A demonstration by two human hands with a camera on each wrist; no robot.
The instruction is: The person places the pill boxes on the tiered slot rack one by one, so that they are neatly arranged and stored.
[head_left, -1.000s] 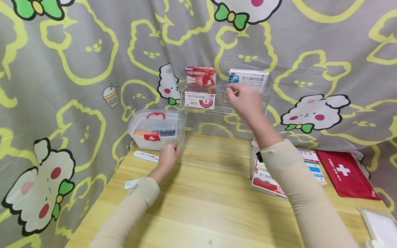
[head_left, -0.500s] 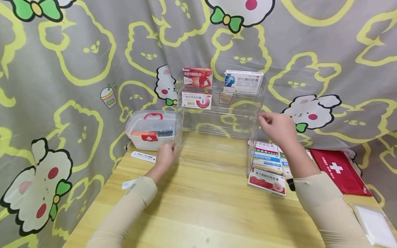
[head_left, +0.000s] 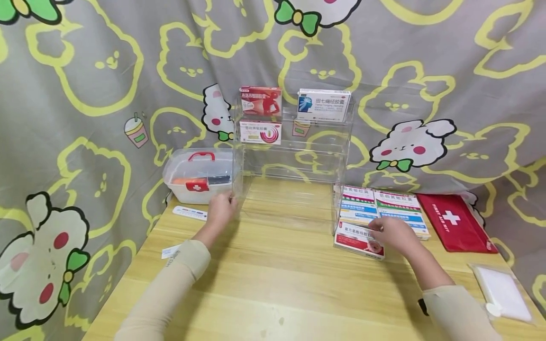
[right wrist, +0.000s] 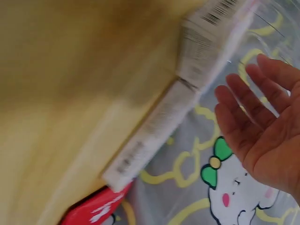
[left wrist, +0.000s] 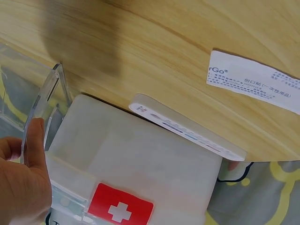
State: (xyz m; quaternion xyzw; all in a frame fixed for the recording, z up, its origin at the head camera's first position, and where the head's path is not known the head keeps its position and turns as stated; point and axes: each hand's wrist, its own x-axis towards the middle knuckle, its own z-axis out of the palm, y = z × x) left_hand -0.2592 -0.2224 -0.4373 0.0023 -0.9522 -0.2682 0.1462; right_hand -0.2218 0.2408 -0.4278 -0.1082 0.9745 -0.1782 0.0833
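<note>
A clear acrylic tiered rack [head_left: 315, 151] stands on the table. In the left wrist view my left hand [left wrist: 23, 183] pinches its side panel [left wrist: 44, 96] between thumb and fingers. My right hand [head_left: 396, 234] hovers over the right end of a red-and-white medicine box [head_left: 356, 240] at the rack's front right corner. The right wrist view shows its fingers [right wrist: 246, 119] spread and gently bent, holding nothing. On the rack's top tier sit a red medicine box [head_left: 261, 102] and a white-and-blue one [head_left: 324, 105]. A white medicine box with pink rings [head_left: 260, 133] sits one tier lower.
More medicine boxes [head_left: 401, 210] lie right of the rack, beside a red first aid pouch [head_left: 456, 222]. A clear-lidded first aid box [head_left: 187, 194] stands at left, with a white strip [head_left: 189, 213] before it. A bandage wrapper [head_left: 170, 251] and white packet [head_left: 503, 291] lie farther out.
My right hand has come down from the rack's top tier, out to the right, then over the red-and-white medicine box. My left hand keeps its grip on the rack's side.
</note>
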